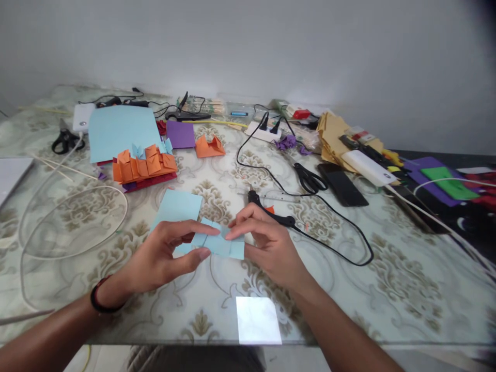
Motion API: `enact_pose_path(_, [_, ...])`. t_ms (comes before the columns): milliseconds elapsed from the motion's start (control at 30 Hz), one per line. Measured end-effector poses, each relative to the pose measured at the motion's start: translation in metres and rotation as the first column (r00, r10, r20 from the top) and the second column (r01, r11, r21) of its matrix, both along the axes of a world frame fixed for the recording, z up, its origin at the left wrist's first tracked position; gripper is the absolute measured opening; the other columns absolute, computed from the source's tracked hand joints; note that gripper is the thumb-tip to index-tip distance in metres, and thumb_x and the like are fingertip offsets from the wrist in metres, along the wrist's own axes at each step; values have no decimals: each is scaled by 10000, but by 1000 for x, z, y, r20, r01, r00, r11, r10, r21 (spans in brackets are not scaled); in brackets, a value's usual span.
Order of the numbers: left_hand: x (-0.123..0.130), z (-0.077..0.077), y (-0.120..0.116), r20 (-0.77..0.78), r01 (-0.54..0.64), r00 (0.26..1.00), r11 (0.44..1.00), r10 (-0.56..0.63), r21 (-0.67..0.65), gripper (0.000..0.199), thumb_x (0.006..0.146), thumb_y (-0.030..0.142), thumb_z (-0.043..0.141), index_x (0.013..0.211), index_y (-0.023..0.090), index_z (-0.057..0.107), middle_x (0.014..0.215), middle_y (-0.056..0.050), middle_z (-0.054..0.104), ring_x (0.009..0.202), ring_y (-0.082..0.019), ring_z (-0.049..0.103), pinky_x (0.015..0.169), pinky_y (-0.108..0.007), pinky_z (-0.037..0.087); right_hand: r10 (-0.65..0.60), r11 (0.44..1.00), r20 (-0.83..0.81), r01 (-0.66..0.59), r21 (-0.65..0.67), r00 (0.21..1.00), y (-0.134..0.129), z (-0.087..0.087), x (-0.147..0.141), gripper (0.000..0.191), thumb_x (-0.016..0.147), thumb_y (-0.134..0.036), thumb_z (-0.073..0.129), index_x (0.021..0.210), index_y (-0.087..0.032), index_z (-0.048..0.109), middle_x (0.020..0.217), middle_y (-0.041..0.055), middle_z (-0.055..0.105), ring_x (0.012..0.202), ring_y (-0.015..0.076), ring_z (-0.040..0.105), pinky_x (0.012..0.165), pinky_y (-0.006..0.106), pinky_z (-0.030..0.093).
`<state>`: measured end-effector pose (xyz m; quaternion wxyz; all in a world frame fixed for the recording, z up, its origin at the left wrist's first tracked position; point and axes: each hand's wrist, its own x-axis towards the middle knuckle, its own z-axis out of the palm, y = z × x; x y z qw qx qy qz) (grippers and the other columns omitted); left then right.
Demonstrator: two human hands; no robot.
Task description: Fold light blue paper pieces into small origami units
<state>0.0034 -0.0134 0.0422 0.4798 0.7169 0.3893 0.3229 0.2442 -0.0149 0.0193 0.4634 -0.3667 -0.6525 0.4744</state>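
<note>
Between my two hands is a small folded piece of light blue paper (222,247), creased across its middle. My left hand (158,256) pinches its left side, thumb along the near edge and index finger on top. My right hand (267,240) grips the right side, its index finger pressing on the upper face and other fingers partly hidden behind. A flat light blue sheet (180,205) lies on the table just beyond my left fingers. Past my right hand rests a black hot glue gun (267,206) with its cord trailing right.
Folded orange paper pieces (145,166) stand at left before a large blue sheet (124,126). Black scissors (310,178), a phone (343,184) and a white power bank (369,168) lie right. A power strip (263,132) sits at the back; a white cable (126,206) loops left.
</note>
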Motion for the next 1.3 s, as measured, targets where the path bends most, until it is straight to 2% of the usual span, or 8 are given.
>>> enact_pose_path(100, [-2, 0, 0, -29, 33, 999, 999, -33, 25, 253, 925, 272, 689, 1161, 199, 745, 936, -31, 766, 785, -156, 652, 728, -270, 519, 21, 1000, -27, -21, 7, 999, 1, -1, 0, 214, 858, -167, 802, 981, -342, 817, 1018, 24, 570, 976, 192, 609, 896, 364, 492])
enact_pose_path(200, [-3, 0, 0, 26, 85, 996, 995, -87, 58, 280, 933, 218, 686, 1212, 220, 717, 1001, -31, 759, 871, -163, 675, 785, -270, 525, 66, 998, -41, -67, -6, 997, 1, 1, 0, 207, 874, -182, 794, 1002, -344, 817, 1054, 28, 612, 988, 186, 622, 895, 352, 496])
enact_pose_path(300, [-3, -2, 0, 56, 99, 993, 987, -107, 129, 300, 921, 170, 686, 1214, 227, 710, 994, -34, 749, 841, -151, 663, 750, -265, 516, 83, 996, -47, -84, -21, 995, 1, 2, 1, 210, 880, -183, 789, 1010, -345, 818, 1071, 30, 635, 1005, 186, 633, 910, 352, 504])
enact_pose_path(433, [-2, -2, 0, 32, 69, 996, 974, -78, 214, 271, 907, 148, 685, 1167, 216, 722, 938, -26, 742, 793, -139, 639, 734, -268, 507, 86, 996, -35, -87, -30, 996, -1, 2, 2, 224, 879, -174, 788, 1027, -340, 818, 1105, 36, 649, 1036, 188, 642, 939, 356, 508])
enact_pose_path(633, [-1, 3, -1, 11, 58, 998, 971, -63, 230, 172, 932, 168, 661, 1078, 200, 746, 802, 2, 713, 685, -119, 615, 660, -248, 493, 113, 992, -67, -117, -51, 991, -2, 3, 0, 212, 866, -214, 810, 1041, -334, 822, 1137, 44, 674, 1072, 193, 654, 973, 364, 522])
enact_pose_path(933, [0, 8, 0, -31, 9, 1000, 898, 5, 439, 174, 951, 141, 633, 1021, 213, 775, 715, 8, 710, 609, -110, 615, 552, -223, 461, 140, 985, -165, -155, -80, 976, 2, 8, -2, 118, 849, -292, 832, 967, -300, 845, 989, 42, 731, 918, 163, 692, 839, 303, 567])
enact_pose_path(1067, [1, 6, -2, -34, -14, 999, 898, 32, 440, 143, 931, 153, 682, 1021, 230, 763, 777, 9, 754, 649, -116, 674, 586, -215, 499, 112, 986, -166, -131, -105, 980, 0, 9, -3, 126, 846, -243, 832, 946, -317, 849, 923, 24, 748, 863, 143, 701, 780, 264, 566])
enact_pose_path(1300, [1, 2, -6, 39, -111, 994, 905, 104, 410, 93, 878, 172, 780, 936, 208, 718, 812, 9, 791, 645, -100, 707, 610, -186, 541, -5, 991, -161, -16, -129, 987, -3, 12, -6, 190, 817, -157, 827, 898, -327, 850, 949, 16, 751, 918, 145, 705, 816, 250, 567])
